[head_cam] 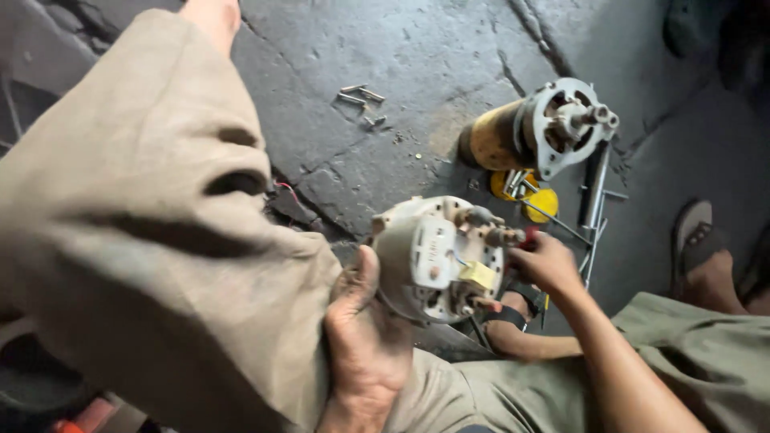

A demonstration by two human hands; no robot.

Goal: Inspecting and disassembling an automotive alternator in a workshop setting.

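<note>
Head view, left hand (365,337), round grey metal housing (437,258)

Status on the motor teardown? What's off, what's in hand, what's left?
Done: the yellow motor body lies apart on the concrete floor, with loose bolts beside it.
In hand: the left hand cradles the round end cover; the right hand works at its terminal side with a red-handled tool, tip hidden.
Left: studs and a yellowish block are still on the cover.
</note>
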